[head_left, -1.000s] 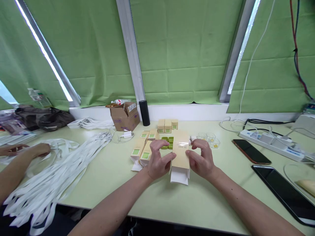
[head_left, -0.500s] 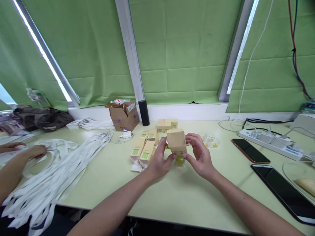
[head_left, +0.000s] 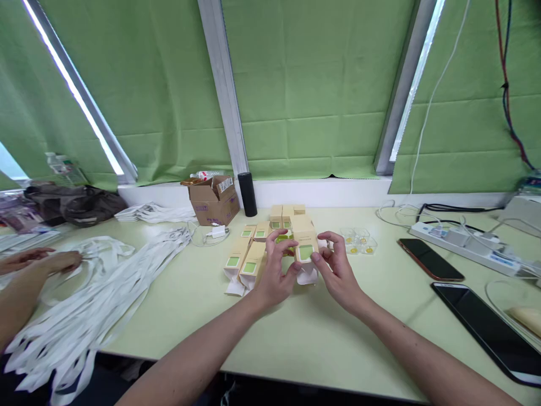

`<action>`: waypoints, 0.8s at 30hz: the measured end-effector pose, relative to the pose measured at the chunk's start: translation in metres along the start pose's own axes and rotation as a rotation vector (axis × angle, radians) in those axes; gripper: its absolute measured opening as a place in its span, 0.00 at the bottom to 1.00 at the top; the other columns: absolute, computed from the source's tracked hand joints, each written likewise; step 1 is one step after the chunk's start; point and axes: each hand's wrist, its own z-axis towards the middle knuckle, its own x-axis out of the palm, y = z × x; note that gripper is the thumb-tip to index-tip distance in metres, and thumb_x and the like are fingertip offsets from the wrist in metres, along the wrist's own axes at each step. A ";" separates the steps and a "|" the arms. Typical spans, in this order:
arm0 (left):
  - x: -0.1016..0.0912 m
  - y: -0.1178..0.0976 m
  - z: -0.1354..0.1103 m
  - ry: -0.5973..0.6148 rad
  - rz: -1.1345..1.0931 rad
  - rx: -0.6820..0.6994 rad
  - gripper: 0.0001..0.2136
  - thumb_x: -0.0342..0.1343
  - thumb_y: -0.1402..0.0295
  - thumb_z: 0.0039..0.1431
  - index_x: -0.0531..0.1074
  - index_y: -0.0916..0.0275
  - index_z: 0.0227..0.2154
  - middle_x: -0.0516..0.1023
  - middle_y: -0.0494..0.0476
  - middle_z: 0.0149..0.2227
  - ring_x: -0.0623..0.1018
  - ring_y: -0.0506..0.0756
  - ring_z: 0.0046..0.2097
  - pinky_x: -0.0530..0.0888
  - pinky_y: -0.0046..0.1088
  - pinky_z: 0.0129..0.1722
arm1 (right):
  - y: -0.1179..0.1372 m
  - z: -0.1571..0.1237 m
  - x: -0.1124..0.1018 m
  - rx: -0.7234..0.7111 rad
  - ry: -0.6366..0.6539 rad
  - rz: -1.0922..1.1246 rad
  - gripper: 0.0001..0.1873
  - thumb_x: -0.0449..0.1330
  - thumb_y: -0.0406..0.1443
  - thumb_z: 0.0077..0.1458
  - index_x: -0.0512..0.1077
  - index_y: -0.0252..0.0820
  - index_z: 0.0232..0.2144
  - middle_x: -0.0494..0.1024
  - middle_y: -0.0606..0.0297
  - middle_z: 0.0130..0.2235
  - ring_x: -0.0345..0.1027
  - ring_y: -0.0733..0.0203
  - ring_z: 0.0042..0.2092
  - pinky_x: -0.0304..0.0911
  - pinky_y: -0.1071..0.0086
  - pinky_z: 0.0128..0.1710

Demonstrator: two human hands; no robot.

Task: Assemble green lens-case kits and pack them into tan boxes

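Note:
My left hand and my right hand both grip a small tan carton with a green square label, held just above the pale green table. Its white bottom flaps hang open below my fingers. Something green shows just behind my left fingers. Flat tan cartons with green labels lie just left of my left hand. Three upright cartons stand behind, toward the window sill.
Clear plastic cups with yellow bits sit to the right. Two phones and a power strip lie at far right. A brown cardboard box and black cylinder stand at the back. Another person's hands handle white straps at left.
The carton has been turned between my hands: first long and flat with flaps toward me, then tipped over something green, now with its green label facing me. The other person's hands shifted slightly.

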 end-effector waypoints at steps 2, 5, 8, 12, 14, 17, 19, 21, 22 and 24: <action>-0.002 -0.003 0.001 0.034 0.051 0.031 0.14 0.53 0.58 0.75 0.67 0.52 0.59 0.60 0.66 0.63 0.57 0.66 0.71 0.79 0.43 0.54 | 0.003 0.001 -0.001 0.000 -0.008 -0.010 0.20 0.55 0.51 0.73 0.60 0.54 0.60 0.73 0.64 0.38 0.71 0.54 0.35 0.73 0.60 0.34; -0.004 -0.006 0.001 0.079 0.105 0.042 0.13 0.54 0.64 0.74 0.68 0.52 0.58 0.66 0.65 0.58 0.56 0.67 0.71 0.76 0.48 0.58 | 0.006 0.002 -0.002 -0.029 -0.035 -0.043 0.19 0.54 0.52 0.72 0.65 0.53 0.59 0.74 0.59 0.45 0.69 0.55 0.35 0.72 0.61 0.34; -0.005 -0.008 0.002 0.085 0.102 -0.015 0.14 0.57 0.64 0.72 0.70 0.53 0.57 0.63 0.66 0.61 0.57 0.69 0.72 0.75 0.51 0.60 | 0.006 0.003 -0.002 -0.032 -0.036 -0.042 0.19 0.54 0.52 0.72 0.67 0.53 0.58 0.73 0.57 0.51 0.69 0.55 0.38 0.72 0.61 0.36; -0.004 -0.005 0.000 0.058 -0.022 -0.095 0.18 0.61 0.62 0.70 0.69 0.53 0.60 0.55 0.66 0.66 0.63 0.68 0.70 0.77 0.47 0.59 | 0.005 0.003 -0.006 -0.025 -0.003 0.012 0.19 0.56 0.51 0.71 0.68 0.56 0.59 0.66 0.57 0.58 0.69 0.56 0.40 0.73 0.60 0.40; -0.004 -0.001 0.000 0.026 -0.105 -0.133 0.20 0.62 0.62 0.69 0.68 0.53 0.61 0.55 0.65 0.67 0.70 0.65 0.65 0.78 0.45 0.58 | 0.004 0.003 -0.008 -0.037 0.009 0.035 0.20 0.57 0.51 0.71 0.71 0.57 0.60 0.63 0.58 0.60 0.71 0.56 0.42 0.73 0.60 0.41; -0.003 0.003 0.000 -0.026 -0.192 -0.195 0.20 0.64 0.62 0.68 0.69 0.52 0.59 0.56 0.63 0.66 0.77 0.58 0.54 0.78 0.42 0.56 | 0.004 0.004 -0.010 -0.056 0.021 0.057 0.20 0.57 0.51 0.71 0.74 0.56 0.59 0.65 0.57 0.58 0.71 0.53 0.46 0.73 0.59 0.43; -0.003 0.005 0.001 -0.050 -0.229 -0.219 0.20 0.66 0.62 0.66 0.70 0.52 0.58 0.56 0.62 0.66 0.78 0.55 0.50 0.78 0.41 0.55 | 0.003 0.005 -0.011 -0.058 0.032 0.077 0.20 0.56 0.50 0.71 0.75 0.57 0.59 0.67 0.56 0.57 0.70 0.50 0.50 0.74 0.58 0.45; -0.003 0.006 0.002 -0.063 -0.258 -0.229 0.20 0.67 0.62 0.65 0.71 0.52 0.57 0.57 0.62 0.65 0.78 0.55 0.49 0.78 0.39 0.54 | 0.002 0.005 -0.010 -0.053 0.038 0.092 0.20 0.57 0.50 0.71 0.76 0.58 0.60 0.68 0.56 0.57 0.70 0.49 0.52 0.75 0.58 0.45; -0.003 0.006 0.003 -0.068 -0.269 -0.232 0.20 0.68 0.62 0.64 0.71 0.52 0.57 0.57 0.62 0.65 0.79 0.55 0.49 0.79 0.39 0.53 | 0.001 0.005 -0.010 -0.051 0.039 0.092 0.19 0.57 0.49 0.71 0.76 0.58 0.60 0.68 0.56 0.57 0.70 0.49 0.53 0.75 0.59 0.45; -0.002 0.007 0.004 -0.080 -0.281 -0.234 0.20 0.68 0.62 0.63 0.72 0.52 0.56 0.58 0.61 0.64 0.79 0.54 0.48 0.79 0.38 0.51 | 0.000 0.006 -0.010 -0.046 0.037 0.072 0.19 0.58 0.49 0.71 0.76 0.59 0.60 0.67 0.57 0.58 0.70 0.51 0.51 0.75 0.59 0.45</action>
